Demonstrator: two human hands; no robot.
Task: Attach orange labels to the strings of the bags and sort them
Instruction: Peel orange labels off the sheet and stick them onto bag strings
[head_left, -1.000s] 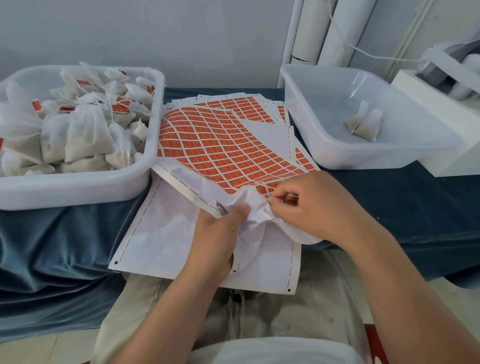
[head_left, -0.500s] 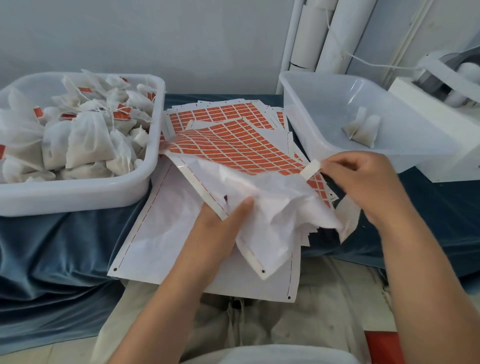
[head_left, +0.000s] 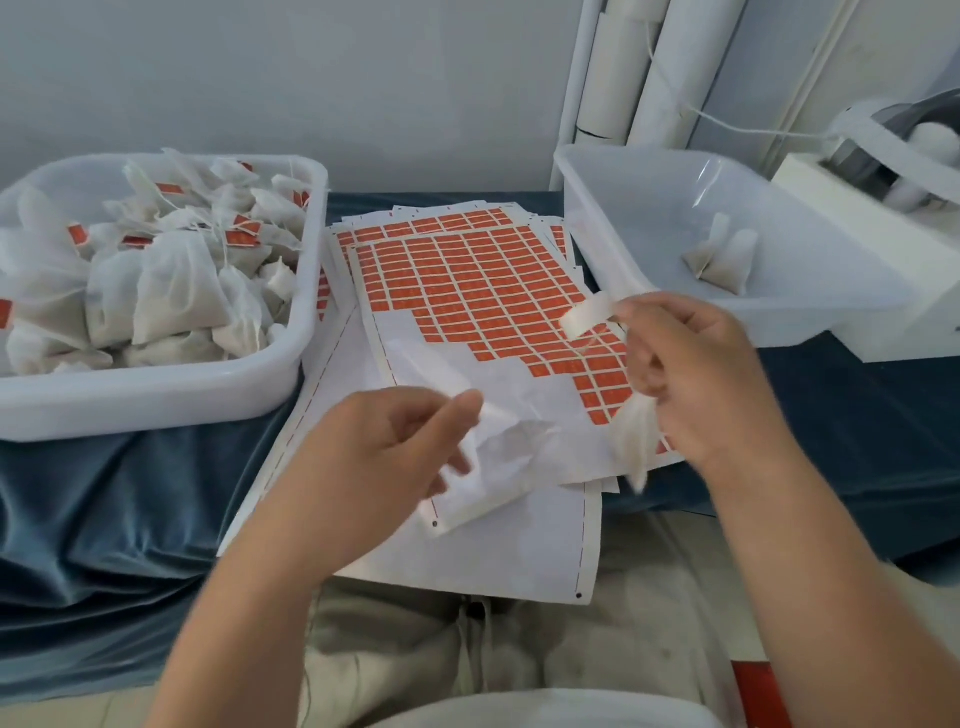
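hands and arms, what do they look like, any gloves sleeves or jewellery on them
The left hand and the right hand are both bare, with no gloves and no rings that show. The left forearm and right forearm are bare too, with no sleeves, watch or bands in view. The fingers are a little motion-blurred, so small marks cannot be ruled out.

Orange grid label sheet (head_left: 467, 280), white tubs (head_left: 156, 400), blue cloth (head_left: 104, 519)
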